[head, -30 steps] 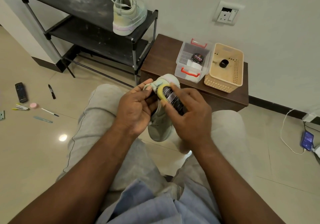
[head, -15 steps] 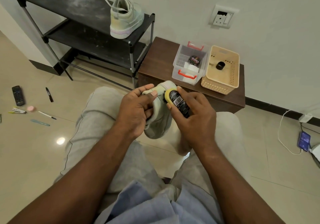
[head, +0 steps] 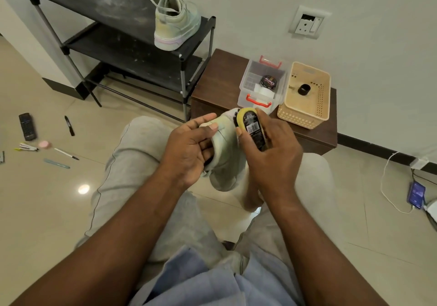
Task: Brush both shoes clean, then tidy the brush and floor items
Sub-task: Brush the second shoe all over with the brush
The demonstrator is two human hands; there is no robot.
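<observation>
Light grey trousers [head: 142, 154] on show, 1 thin dark seam line down the left leg, and a pale blue shirt [head: 203, 284] hem below.

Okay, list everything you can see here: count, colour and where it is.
rack: one, black, by wall
shelved shoe: one, pale green, rack's top shelf
held shoe: one, pale green, above lap
brush: one, yellow and black, against held shoe
cabinet: one, brown, beside rack
clear box: one, red handles, on cabinet
polish tin: one, black, in clear box
basket: one, beige, on cabinet
remote: one, black, floor left
marker: one, black, floor left
pen: one, white, floor left
phone: one, blue, floor right
hands: two; left hand holds held shoe, right hand grips brush
</observation>
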